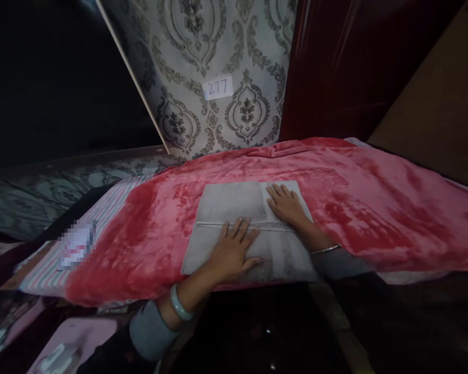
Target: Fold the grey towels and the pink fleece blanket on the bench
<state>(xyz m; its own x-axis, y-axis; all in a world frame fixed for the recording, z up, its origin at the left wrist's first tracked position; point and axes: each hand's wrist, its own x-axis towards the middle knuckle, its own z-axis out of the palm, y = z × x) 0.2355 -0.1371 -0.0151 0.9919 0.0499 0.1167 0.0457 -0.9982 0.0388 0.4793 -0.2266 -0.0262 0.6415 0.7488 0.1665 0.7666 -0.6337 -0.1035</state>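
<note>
A grey folded cloth (230,200), perhaps a towel, lies flat in front of me, with a seam or fold edge running across its middle. My left hand (234,246) rests on its near half, palm down and fingers spread, the fingertips at that middle edge. Farther up, my right hand (284,202) lies flat on the lighter strip at the cloth's upper right, fingers stretched out. Neither hand grips anything. Beneath the cloth is a red and pink plush blanket (156,223).
Patterned wallpaper (214,124) bears a paper label (218,87) reading 277. A large dark screen (62,78) stands at left, a dark red panel (335,67) at right. Striped fabric (113,202) shows at the blanket's left, with a pink stool-like surface (89,332) below.
</note>
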